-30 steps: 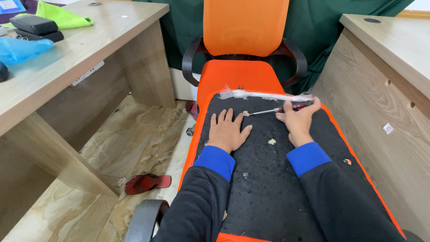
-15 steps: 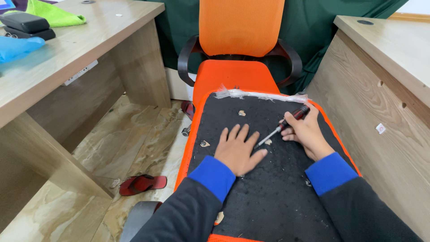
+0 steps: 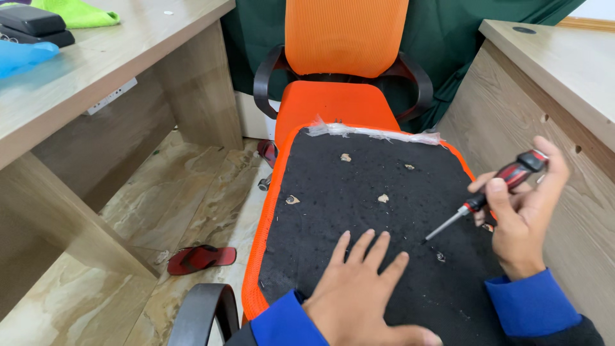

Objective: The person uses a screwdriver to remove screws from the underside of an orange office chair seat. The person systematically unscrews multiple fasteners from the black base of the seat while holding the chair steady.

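A black padded seat panel with an orange rim [image 3: 378, 211] lies upside down across an orange office chair [image 3: 346, 70]. My left hand [image 3: 362, 285] rests flat on the panel's near part, fingers spread. My right hand [image 3: 525, 211] holds a red-and-black screwdriver [image 3: 496, 186] above the panel's right side, its tip pointing down-left toward the black surface. Several small pale scraps [image 3: 383, 198] lie scattered on the panel, and a strip of clear plastic [image 3: 371, 132] runs along its far edge.
A wooden desk [image 3: 96, 70] stands at the left with a green cloth [image 3: 77, 11] and a black case [image 3: 32, 22] on it. Another wooden desk [image 3: 557, 70] is close on the right. A red sandal [image 3: 202, 257] lies on the tiled floor. A dark green curtain [image 3: 474, 25] hangs behind.
My right hand has lifted the screwdriver off the panel and drawn it back to the right. My left hand has slid nearer along the panel. The view has moved closer.
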